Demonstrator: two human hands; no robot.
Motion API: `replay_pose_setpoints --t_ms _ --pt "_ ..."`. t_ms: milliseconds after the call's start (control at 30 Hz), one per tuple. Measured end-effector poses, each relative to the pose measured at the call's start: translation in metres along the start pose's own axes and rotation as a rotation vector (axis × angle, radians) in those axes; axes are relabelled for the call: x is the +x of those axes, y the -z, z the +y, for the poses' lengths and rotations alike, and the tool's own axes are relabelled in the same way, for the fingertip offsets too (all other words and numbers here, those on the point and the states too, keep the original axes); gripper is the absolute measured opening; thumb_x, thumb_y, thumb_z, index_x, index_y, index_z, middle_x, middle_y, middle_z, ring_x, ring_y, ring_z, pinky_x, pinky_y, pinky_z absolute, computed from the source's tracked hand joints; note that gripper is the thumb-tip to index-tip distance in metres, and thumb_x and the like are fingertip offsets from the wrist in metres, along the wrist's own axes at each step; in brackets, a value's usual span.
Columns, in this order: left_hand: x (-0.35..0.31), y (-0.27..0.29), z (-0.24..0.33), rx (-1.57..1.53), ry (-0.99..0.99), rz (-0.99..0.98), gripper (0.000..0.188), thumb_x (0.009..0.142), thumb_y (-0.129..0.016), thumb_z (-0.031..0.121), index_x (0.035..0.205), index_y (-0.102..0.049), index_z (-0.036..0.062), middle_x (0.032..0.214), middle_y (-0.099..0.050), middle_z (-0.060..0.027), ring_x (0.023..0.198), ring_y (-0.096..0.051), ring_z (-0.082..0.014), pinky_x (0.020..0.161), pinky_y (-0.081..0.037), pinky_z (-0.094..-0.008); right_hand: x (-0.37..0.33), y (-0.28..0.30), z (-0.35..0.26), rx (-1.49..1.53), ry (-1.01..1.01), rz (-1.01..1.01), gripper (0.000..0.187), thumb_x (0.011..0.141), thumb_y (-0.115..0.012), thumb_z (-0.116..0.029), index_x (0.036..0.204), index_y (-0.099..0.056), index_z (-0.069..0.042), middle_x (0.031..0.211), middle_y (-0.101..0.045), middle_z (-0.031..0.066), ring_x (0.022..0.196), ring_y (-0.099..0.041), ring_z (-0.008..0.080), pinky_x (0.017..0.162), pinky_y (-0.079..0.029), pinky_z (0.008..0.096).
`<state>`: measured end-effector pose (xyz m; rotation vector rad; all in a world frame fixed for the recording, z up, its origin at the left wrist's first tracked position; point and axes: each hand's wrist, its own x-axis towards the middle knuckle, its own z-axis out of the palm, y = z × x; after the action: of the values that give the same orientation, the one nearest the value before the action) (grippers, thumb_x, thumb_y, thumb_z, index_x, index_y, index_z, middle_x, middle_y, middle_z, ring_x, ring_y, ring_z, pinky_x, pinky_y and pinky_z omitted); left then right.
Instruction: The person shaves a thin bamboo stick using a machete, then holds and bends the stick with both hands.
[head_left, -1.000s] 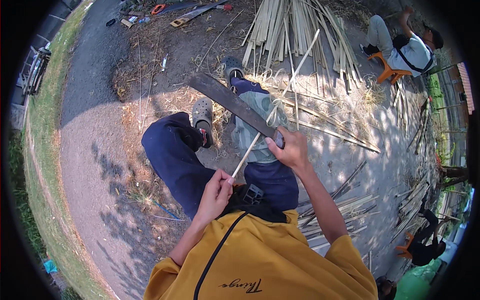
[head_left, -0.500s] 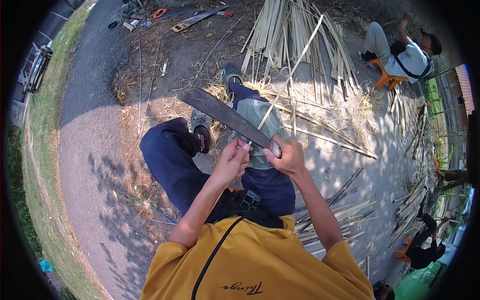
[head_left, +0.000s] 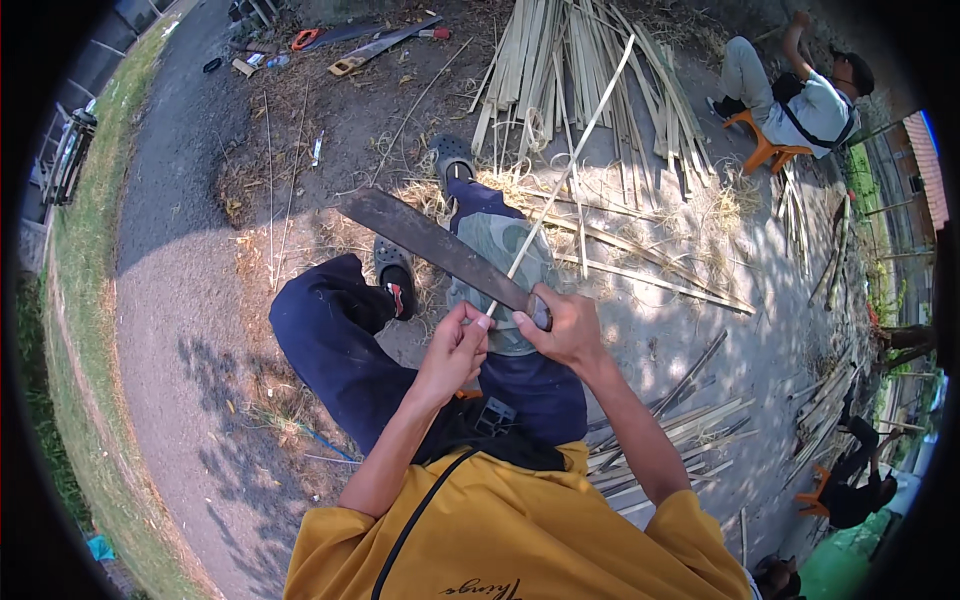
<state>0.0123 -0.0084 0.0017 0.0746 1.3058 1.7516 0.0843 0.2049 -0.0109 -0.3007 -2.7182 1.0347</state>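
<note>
My right hand [head_left: 568, 326] is wrapped round the handle of a machete [head_left: 440, 250], its broad dark blade pointing away to the left. Between finger and thumb, my left hand [head_left: 455, 352] pinches the near end of a long pale bamboo strip [head_left: 575, 155]. The strip slants away to the upper right and crosses the blade close to the handle. Beneath it, a camouflage-patterned cloth [head_left: 497, 240] lies over my right thigh. Where blade and strip meet, I cannot tell how far the edge bites.
A big bundle of split strips [head_left: 545, 70] lies ahead, with curled shavings [head_left: 735, 195] around it. Handsaws [head_left: 385, 45] rest at the far left. More strips [head_left: 680, 435] lie beside me on the right. One person [head_left: 800, 105] sits on an orange stool [head_left: 765, 150]; another sits lower right.
The machete and both hands have shifted slightly left and down in the picture, along with the whole view. The left hand still pinches the strip, and the right still grips the handle.
</note>
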Motion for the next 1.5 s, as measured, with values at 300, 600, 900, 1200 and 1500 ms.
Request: replay_pose_setpoints --t_ms 300,600,900,1200,1500 --pt "-0.032 0.008 -0.012 -0.012 0.058 -0.005 0.013 0.116 -0.048 0.019 0.113 -0.050 0.0068 0.069 -0.039 0.0051 0.048 -0.025 -0.0016 0.042 -0.020 -0.0240 0.005 0.001 0.012 0.064 -0.034 0.028 0.041 0.089 -0.075 -0.049 0.090 -0.071 -0.008 0.058 -0.061 0.0161 0.057 -0.067 0.0403 0.054 -0.051 0.0479" --pt "-0.033 0.012 -0.004 -0.048 0.070 0.014 0.014 0.116 -0.049 0.021 0.113 -0.051 0.0076 0.069 -0.037 0.0046 0.048 -0.023 -0.0020 0.042 -0.017 -0.0243 0.008 0.003 0.009 -0.009 -0.013 0.007 0.047 0.090 -0.072 -0.054 0.093 -0.072 -0.007 0.060 -0.063 0.0168 0.060 -0.069 0.0398 0.055 -0.052 0.0482" --pt "-0.036 0.002 -0.005 -0.143 0.129 0.003 0.018 0.116 -0.050 0.026 0.113 -0.053 0.0085 0.071 -0.036 0.0054 0.050 -0.024 -0.0022 0.044 -0.017 -0.0234 -0.001 0.001 -0.001 0.020 0.012 0.018 0.046 0.087 -0.076 -0.054 0.093 -0.072 -0.008 0.061 -0.065 0.0166 0.062 -0.069 0.0399 0.055 -0.052 0.0478" --pt "-0.017 0.009 0.004 -0.248 0.224 -0.043 0.019 0.115 -0.052 0.030 0.112 -0.054 0.0107 0.074 -0.035 0.0069 0.051 -0.023 -0.0015 0.043 -0.016 -0.0219 0.005 0.003 0.010 -0.006 -0.002 0.006 0.045 0.087 -0.076 -0.051 0.100 -0.075 -0.008 0.059 -0.063 0.0166 0.058 -0.068 0.0393 0.055 -0.052 0.0476" --pt "-0.016 0.007 0.003 -0.299 0.224 -0.070 0.018 0.115 -0.052 0.028 0.112 -0.054 0.0100 0.075 -0.035 0.0062 0.051 -0.023 -0.0019 0.042 -0.016 -0.0215 0.001 0.005 0.004 0.032 0.024 -0.024 0.041 0.088 -0.076 -0.047 0.097 -0.075 -0.007 0.059 -0.062 0.0161 0.058 -0.067 0.0386 0.055 -0.051 0.0462"
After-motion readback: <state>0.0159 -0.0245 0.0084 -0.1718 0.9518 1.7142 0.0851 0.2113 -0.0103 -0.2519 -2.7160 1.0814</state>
